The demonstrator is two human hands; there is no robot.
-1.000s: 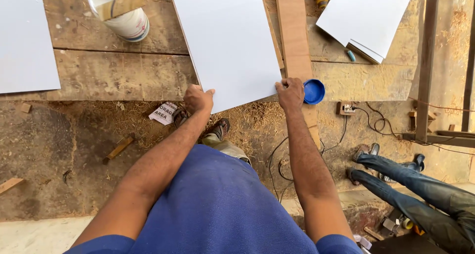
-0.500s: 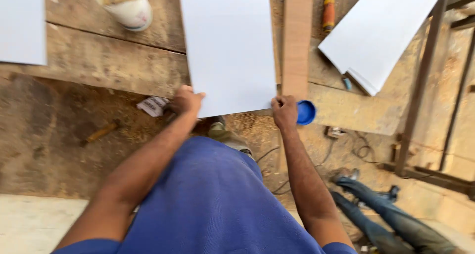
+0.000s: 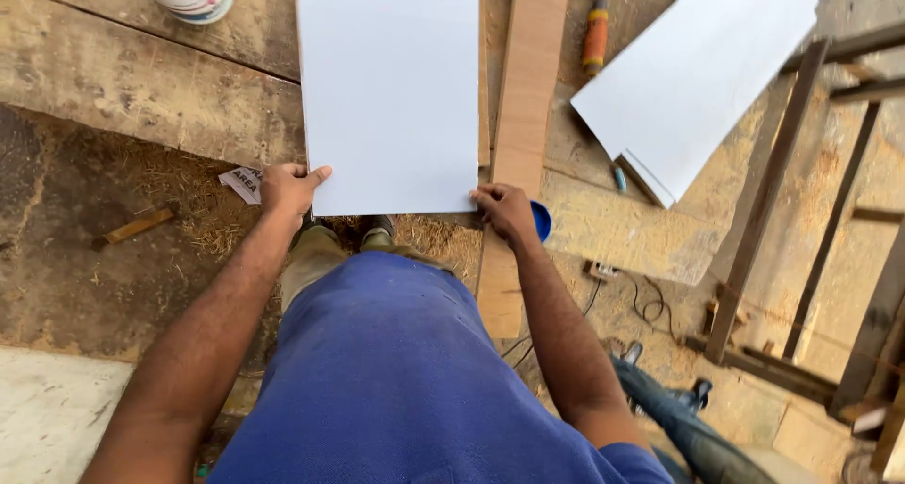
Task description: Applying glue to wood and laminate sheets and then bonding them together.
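now both hands [image 3: 396, 199] grip the white sheet's [image 3: 388, 88] near corners.

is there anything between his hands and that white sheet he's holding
Nothing visible. The left hand grips the near left corner of the large white rectangular sheet, and the right hand grips its near right corner, both directly on it.

wooden plank [image 3: 524, 98] flanking right, floor [image 3: 85, 258] open left

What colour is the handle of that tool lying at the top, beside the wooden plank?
Orange, on the chisel-like tool; the head view shows it best.
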